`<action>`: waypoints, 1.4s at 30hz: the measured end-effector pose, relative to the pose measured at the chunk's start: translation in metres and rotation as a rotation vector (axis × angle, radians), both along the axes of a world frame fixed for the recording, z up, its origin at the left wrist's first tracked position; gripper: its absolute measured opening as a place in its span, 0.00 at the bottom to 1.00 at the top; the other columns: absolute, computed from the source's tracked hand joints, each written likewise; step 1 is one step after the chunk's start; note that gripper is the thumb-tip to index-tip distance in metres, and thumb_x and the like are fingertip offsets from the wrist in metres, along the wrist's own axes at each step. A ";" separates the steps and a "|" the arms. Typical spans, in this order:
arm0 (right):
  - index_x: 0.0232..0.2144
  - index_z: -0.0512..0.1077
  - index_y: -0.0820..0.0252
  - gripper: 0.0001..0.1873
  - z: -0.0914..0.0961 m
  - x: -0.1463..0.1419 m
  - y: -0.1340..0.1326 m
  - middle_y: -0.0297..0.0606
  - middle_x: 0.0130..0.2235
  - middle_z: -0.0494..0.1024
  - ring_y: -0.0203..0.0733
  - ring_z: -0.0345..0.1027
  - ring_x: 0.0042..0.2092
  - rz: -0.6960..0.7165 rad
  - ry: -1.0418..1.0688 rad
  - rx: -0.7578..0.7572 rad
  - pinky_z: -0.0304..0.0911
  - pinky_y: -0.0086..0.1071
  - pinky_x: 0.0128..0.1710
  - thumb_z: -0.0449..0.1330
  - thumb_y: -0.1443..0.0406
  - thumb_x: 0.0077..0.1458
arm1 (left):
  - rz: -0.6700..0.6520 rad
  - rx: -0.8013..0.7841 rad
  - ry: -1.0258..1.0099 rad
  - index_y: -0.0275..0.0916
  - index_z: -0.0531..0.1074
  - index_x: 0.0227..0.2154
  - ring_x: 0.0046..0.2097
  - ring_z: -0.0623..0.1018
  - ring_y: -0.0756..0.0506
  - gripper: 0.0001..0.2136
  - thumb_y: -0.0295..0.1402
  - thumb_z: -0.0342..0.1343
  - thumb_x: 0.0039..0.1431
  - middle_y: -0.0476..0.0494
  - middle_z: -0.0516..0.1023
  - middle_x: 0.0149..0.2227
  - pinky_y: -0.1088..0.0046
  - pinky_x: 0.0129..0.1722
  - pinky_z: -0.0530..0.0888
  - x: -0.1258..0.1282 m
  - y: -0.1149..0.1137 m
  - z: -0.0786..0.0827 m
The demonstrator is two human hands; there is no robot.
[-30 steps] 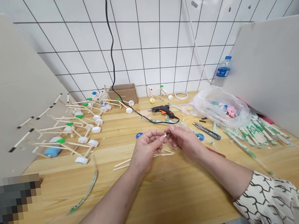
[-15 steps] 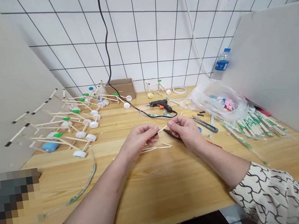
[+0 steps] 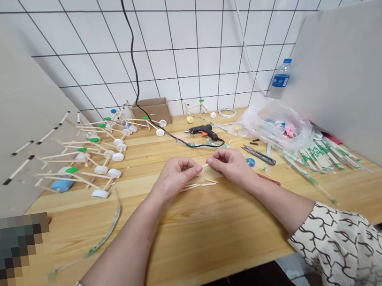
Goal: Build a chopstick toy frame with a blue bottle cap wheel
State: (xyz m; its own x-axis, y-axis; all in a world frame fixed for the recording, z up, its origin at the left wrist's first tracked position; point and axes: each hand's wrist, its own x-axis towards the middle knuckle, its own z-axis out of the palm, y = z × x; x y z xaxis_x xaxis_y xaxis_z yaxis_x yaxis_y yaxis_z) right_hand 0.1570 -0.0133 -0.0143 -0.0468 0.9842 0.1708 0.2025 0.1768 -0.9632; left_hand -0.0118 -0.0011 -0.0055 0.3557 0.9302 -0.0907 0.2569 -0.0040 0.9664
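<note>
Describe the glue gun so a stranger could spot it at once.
On the wooden table, follow the black cable that hangs down the tiled wall to the table's far middle. It ends at the glue gun, lying beyond the left hand and right hand, which pinch a thin stick. It alone is black with an orange trigger; the scissors to its right show no orange.

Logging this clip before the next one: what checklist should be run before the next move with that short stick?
1. Left hand pinches the short stick: ok.
2. Right hand pinches its other end: ok.
3. Spare sticks lie on the table below the hands: ok.
4. Glue gun lies behind the hands, cord attached: ok.
5. Glue gun hot: cannot tell.
6. Scissors lie apart from the right hand: ok.
</note>
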 end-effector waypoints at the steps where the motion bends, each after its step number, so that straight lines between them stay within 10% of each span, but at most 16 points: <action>1: 0.19 0.67 0.62 0.13 -0.001 -0.001 0.000 0.27 0.18 0.63 0.30 0.52 0.22 -0.014 -0.027 0.007 0.48 0.26 0.21 0.61 0.57 0.41 | -0.005 0.008 0.018 0.34 0.70 0.20 0.20 0.60 0.55 0.14 0.43 0.60 0.39 0.53 0.66 0.16 0.78 0.19 0.53 -0.001 0.001 0.000; 12: 0.21 0.67 0.62 0.11 -0.005 -0.001 0.002 0.29 0.20 0.65 0.31 0.54 0.23 -0.050 -0.069 0.059 0.51 0.26 0.22 0.58 0.59 0.45 | -0.026 0.056 0.106 0.34 0.69 0.21 0.20 0.60 0.55 0.15 0.44 0.57 0.43 0.53 0.64 0.17 0.78 0.19 0.54 -0.007 0.006 0.001; 24: 0.23 0.70 0.61 0.05 -0.009 0.002 -0.003 0.35 0.27 0.71 0.37 0.62 0.30 0.022 -0.650 0.325 0.55 0.29 0.30 0.56 0.70 0.49 | -0.113 0.191 0.224 0.35 0.71 0.22 0.23 0.64 0.52 0.14 0.44 0.56 0.44 0.52 0.67 0.19 0.77 0.23 0.59 -0.018 0.013 -0.004; 33: 0.23 0.69 0.61 0.05 -0.008 0.003 -0.001 0.35 0.26 0.71 0.36 0.61 0.29 -0.011 -0.682 0.240 0.55 0.28 0.29 0.56 0.70 0.48 | -0.119 0.245 0.875 0.40 0.72 0.20 0.27 0.71 0.47 0.07 0.38 0.57 0.40 0.50 0.73 0.21 0.75 0.24 0.59 -0.053 0.023 0.005; 42: 0.23 0.70 0.61 0.05 -0.012 0.005 0.001 0.34 0.26 0.71 0.36 0.61 0.28 -0.008 -0.738 0.217 0.53 0.28 0.29 0.55 0.69 0.49 | -0.246 0.180 1.069 0.41 0.70 0.20 0.28 0.70 0.47 0.04 0.34 0.57 0.38 0.50 0.75 0.25 0.75 0.24 0.58 -0.046 0.011 0.021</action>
State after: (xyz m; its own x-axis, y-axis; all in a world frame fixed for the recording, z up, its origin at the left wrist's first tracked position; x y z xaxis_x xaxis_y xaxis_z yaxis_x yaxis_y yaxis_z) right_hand 0.1624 -0.0127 -0.0263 -0.2170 0.9328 0.2876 0.7815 0.3426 -0.5214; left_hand -0.0579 0.0098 0.0154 0.3517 0.8754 -0.3315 0.9303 -0.2875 0.2278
